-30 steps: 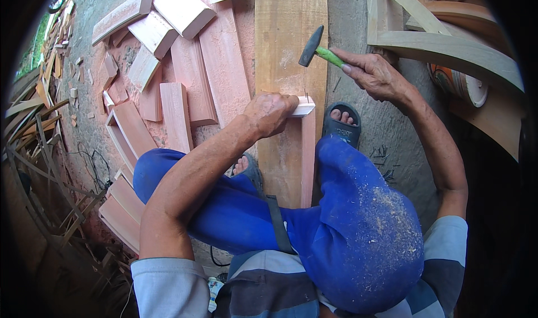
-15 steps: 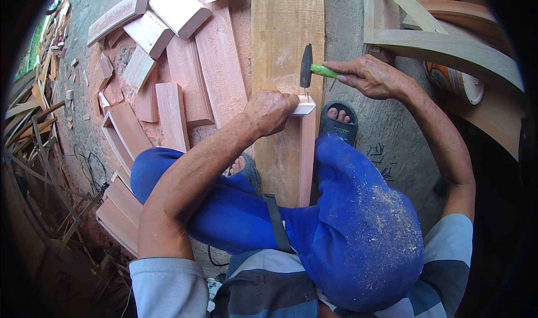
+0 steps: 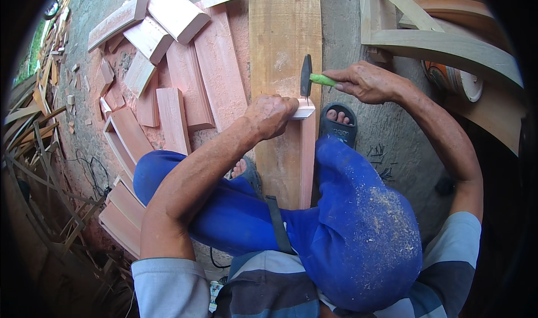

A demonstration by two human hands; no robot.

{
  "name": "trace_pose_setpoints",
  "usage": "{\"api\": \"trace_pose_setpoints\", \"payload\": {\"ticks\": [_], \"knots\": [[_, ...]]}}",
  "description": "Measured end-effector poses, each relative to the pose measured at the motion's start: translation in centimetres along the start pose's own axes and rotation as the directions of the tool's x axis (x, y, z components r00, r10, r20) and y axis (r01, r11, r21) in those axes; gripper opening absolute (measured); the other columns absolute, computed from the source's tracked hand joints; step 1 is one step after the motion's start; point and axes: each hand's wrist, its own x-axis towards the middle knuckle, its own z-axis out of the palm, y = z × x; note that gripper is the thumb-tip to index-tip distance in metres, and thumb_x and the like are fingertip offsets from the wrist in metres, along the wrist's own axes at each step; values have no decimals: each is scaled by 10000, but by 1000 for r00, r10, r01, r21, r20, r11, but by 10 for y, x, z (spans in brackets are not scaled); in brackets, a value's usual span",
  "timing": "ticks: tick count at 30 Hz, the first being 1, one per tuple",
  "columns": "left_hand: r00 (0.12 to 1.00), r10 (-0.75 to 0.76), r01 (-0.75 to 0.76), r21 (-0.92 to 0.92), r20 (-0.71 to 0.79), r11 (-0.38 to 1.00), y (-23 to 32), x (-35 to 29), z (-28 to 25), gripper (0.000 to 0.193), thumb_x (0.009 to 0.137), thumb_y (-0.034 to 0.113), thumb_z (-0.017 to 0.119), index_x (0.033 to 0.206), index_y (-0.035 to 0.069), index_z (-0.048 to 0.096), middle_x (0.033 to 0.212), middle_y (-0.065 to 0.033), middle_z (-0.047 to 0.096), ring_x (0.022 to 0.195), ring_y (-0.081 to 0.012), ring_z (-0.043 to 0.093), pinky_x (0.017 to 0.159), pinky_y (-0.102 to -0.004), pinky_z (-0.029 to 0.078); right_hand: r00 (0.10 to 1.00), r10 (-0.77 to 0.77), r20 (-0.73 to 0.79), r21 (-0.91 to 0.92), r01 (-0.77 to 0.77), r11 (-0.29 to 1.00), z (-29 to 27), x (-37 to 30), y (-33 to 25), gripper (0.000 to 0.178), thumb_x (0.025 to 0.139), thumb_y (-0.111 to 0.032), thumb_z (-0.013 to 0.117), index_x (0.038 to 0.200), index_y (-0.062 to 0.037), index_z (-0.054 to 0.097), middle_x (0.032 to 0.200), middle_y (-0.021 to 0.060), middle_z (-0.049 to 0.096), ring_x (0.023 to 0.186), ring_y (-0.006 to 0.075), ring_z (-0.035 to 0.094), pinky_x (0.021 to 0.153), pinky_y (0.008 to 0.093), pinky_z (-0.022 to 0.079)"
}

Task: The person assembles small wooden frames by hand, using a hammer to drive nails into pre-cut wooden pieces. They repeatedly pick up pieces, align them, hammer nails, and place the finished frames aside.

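My right hand [image 3: 367,82] is closed round the green handle of a hammer [image 3: 306,76] with a dark head. The hammer's lower face is down at a thin nail [image 3: 307,100] that stands in the end of a short pale wood piece [image 3: 303,112]. My left hand [image 3: 273,116] grips that short piece, its thumb and fingers close beside the nail. The short piece meets the top of a long pinkish wood strip [image 3: 307,161] at a corner. The strip runs back toward my lap over a wide plank [image 3: 284,32].
Several pinkish wood blocks [image 3: 174,116] lie at the left amid sawdust. Loose nails [image 3: 376,150] are on the floor by my right knee. Curved wood frames [image 3: 448,43] and a round can [image 3: 468,85] stand at the right. Scrap strips [image 3: 39,144] pile up far left.
The hammer head has come down to the nail, and my right hand has lowered slightly with it. My left hand keeps its grip on the short wood piece.
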Motion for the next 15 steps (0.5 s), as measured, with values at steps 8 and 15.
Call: {"api": "trace_pose_setpoints", "payload": {"ticks": [8, 15], "knots": [[998, 49, -49, -17, -43, 999, 1, 2, 7, 165, 894, 80, 639, 1045, 17, 622, 891, -227, 730, 883, -415, 740, 788, -521, 587, 922, 317, -221, 198, -276, 941, -29, -7, -19, 409, 1122, -276, 532, 1525, -237, 589, 710, -22, 563, 678, 84, 580, 661, 334, 542], [994, 67, -69, -23, -86, 997, 1, -1, 7, 144, 894, 68, 630, 1029, 18, 618, 884, -227, 732, 872, -415, 741, 781, -523, 584, 943, 330, -50, 263, -306, 915, -30, -4, -12, 451, 1109, -292, 558, 1534, -144, 573, 735, 4, 571, 655, 91, 536, 648, 324, 496]]}}
